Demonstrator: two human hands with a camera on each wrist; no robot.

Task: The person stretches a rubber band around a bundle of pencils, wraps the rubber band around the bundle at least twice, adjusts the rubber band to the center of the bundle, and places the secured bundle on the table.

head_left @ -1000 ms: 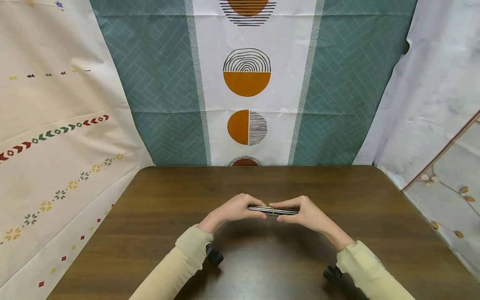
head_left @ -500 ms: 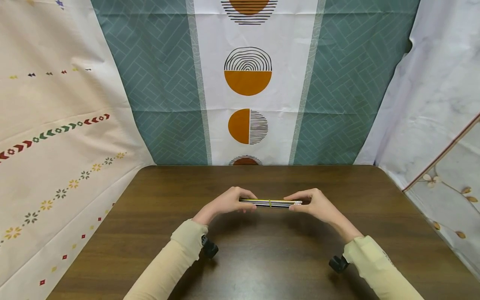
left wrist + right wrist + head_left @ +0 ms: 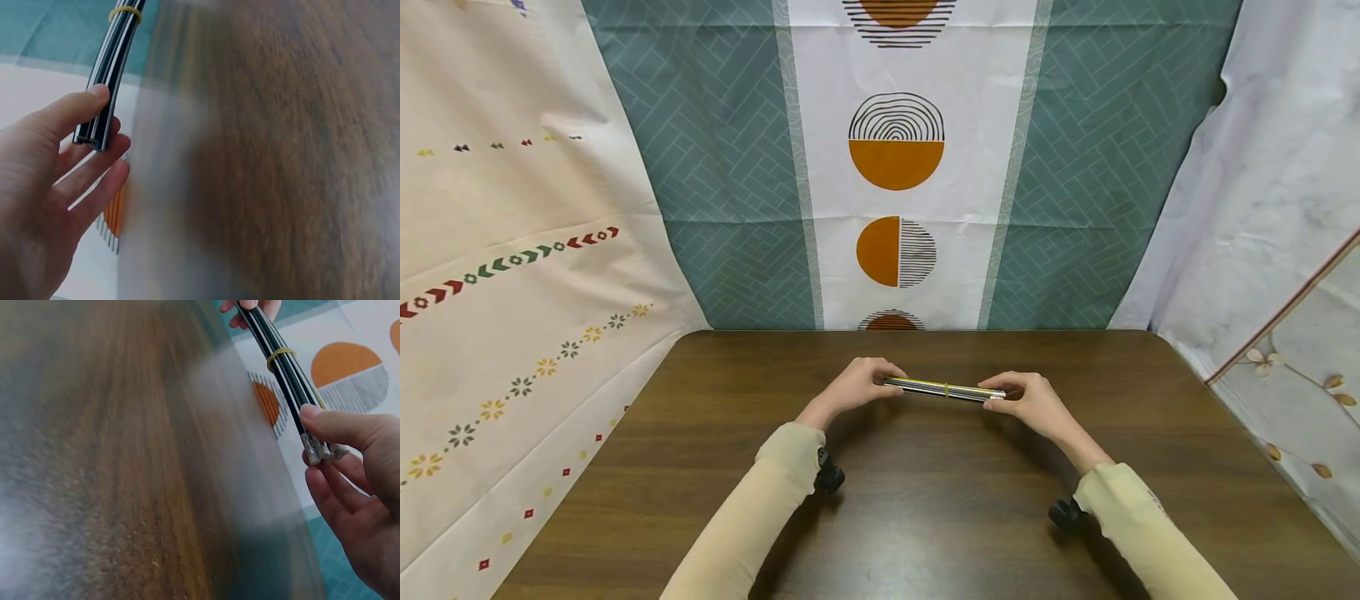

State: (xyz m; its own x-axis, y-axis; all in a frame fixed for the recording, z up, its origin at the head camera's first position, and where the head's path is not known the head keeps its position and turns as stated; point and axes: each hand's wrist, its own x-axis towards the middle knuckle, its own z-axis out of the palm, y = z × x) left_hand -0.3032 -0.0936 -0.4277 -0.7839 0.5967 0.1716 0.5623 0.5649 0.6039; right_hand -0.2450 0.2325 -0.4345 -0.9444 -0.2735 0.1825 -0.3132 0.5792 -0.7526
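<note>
A bundle of black and white striped pencils (image 3: 925,387) lies level between my hands above the table. A yellow rubber band (image 3: 282,352) circles the bundle near its middle. My left hand (image 3: 852,386) pinches the left end between thumb and fingers; in the left wrist view the pencils' flat ends (image 3: 87,141) show past the thumb. My right hand (image 3: 1033,405) pinches the other end, where metal ferrules and pale erasers (image 3: 322,452) stick out below the thumb. One pencil has a yellow stripe. The fingertips behind the bundle are partly hidden.
Beneath the hands is a dark brown wooden table (image 3: 917,517). A teal and white patterned cloth (image 3: 722,192) hangs behind its far edge. Pale cloths hang at the left (image 3: 512,275) and right (image 3: 1247,217). A small black camera sits on each wrist.
Both hands have moved apart along the pencils toward the ends. The bundle has shifted away toward the table's far edge and now slopes slightly down to the right.
</note>
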